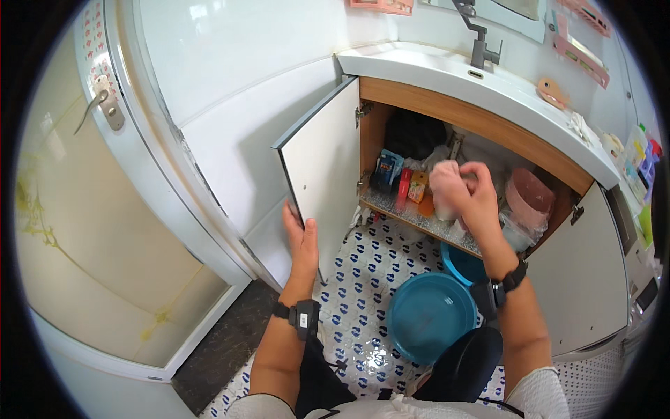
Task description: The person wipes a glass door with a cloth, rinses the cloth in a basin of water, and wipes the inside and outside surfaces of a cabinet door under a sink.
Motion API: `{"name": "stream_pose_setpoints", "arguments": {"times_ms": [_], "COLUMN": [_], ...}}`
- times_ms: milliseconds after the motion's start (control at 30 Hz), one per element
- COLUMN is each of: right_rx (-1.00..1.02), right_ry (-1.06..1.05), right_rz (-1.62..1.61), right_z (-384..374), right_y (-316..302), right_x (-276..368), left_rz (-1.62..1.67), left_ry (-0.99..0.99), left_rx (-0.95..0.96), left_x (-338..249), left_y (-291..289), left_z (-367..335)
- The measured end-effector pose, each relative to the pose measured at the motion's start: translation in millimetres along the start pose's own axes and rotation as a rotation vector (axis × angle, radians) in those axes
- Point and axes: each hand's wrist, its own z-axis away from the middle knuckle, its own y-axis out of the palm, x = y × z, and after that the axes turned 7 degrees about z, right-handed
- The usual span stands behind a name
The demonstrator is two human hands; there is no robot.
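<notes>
My left hand (301, 236) grips the edge of the left cabinet door (322, 164), which stands swung out; the thumb lies on its white inner face and the fingers go round the edge. In front of the open washbasin cabinet (474, 119), my right hand (481, 202) is closed on a crumpled pale pink cloth (448, 187), blurred by motion. On the speckled shelf behind it are a blue pouch (389, 166), a red box (404, 184), an orange-yellow box (418, 187) and a black bag (415, 133). A pink container (528, 199) sits at the shelf's right.
Below the cabinet, a blue basin (430, 318) stands on the patterned floor (363, 279), with a second blue basin (460, 264) behind it. The right cabinet door (576, 272) is also swung out. Above is the white sink (447, 61) with a grey faucet (481, 49). A frosted door (105, 209) stands left.
</notes>
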Motion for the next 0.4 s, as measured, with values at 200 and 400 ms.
{"name": "stream_pose_setpoints", "arguments": {"times_ms": [200,400], "right_rx": [-0.109,-0.206], "right_ry": [-0.508,-0.768], "right_rz": [0.196,0.389], "right_z": [-111.1,-224.9], "right_y": [62.1,144.6], "right_x": [38.2,59.5], "left_rz": [-0.291,-0.15], "left_ry": [0.008,0.0], "left_rx": [-0.215,-0.271], "left_x": [-4.4,-1.1], "left_y": [8.5,9.1], "left_z": [-10.6,-22.5]}}
